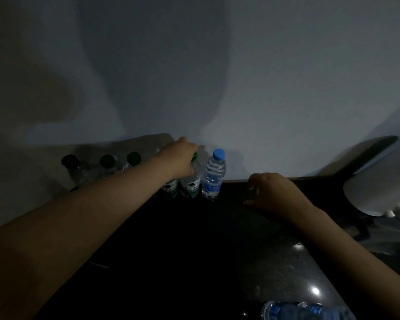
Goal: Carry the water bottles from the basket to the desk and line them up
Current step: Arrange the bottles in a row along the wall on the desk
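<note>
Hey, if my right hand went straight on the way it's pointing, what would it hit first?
Probably the blue-capped bottle at the row's right end; the right hand angles toward it, though depth is unclear.

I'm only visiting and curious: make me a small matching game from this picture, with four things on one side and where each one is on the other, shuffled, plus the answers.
Things:
1. blue-capped bottle
2. left hand
3. right hand
4. white lamp

Places:
A. gripping the top of the green-capped bottle
B. at the far right of the view
C. at the dark desk, right of the blue-capped bottle
D. standing upright, just right of the green-capped bottle

Pairs: 1-D, 2-A, 3-C, 4-B.
</note>
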